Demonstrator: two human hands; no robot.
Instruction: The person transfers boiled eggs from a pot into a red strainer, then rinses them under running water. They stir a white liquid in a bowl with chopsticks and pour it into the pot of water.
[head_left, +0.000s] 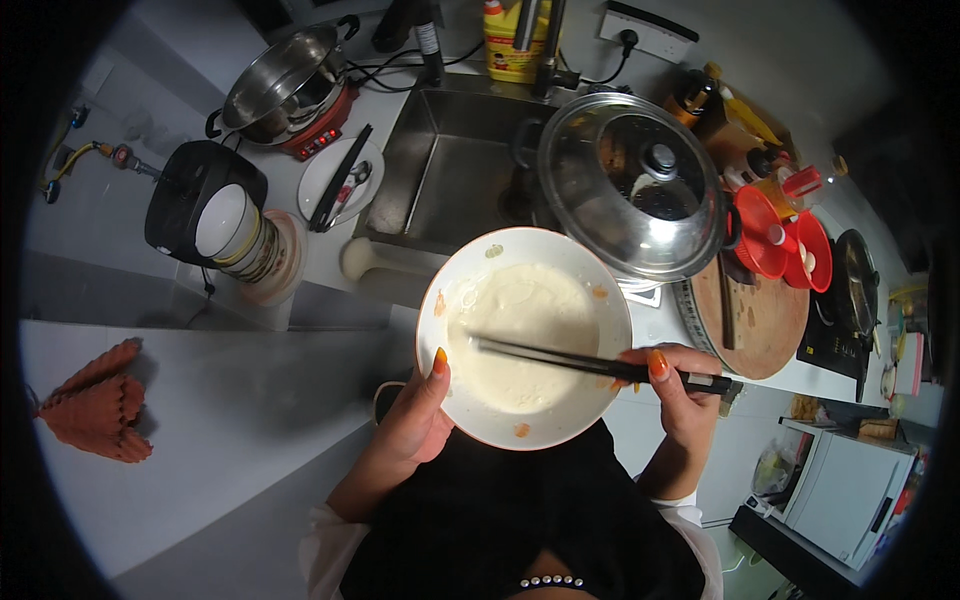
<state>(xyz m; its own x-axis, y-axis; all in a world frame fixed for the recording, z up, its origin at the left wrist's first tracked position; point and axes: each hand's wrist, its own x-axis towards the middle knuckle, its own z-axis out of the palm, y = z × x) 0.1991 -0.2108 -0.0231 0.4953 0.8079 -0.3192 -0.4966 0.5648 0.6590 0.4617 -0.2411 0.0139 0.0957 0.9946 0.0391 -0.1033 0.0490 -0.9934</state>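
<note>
A white bowl [470,245] with small orange leaf marks is held up in front of me, tilted toward my view. Pale, creamy batter [525,290] fills its bottom. My left hand [415,415] grips the bowl's lower left rim, thumb on the edge and fingers hidden underneath. In my right hand [680,395] is a pair of black chopsticks [570,358], held near their thick ends. Their tips reach into the batter at the left and are blurred there.
Behind the bowl lies a steel sink [465,165]. A lidded steel pot [630,190] stands right of it, beside a round cutting board [770,320] with a knife [727,305]. At left are an electric pot [285,90], a plate [365,200] with utensils and stacked bowls [230,225].
</note>
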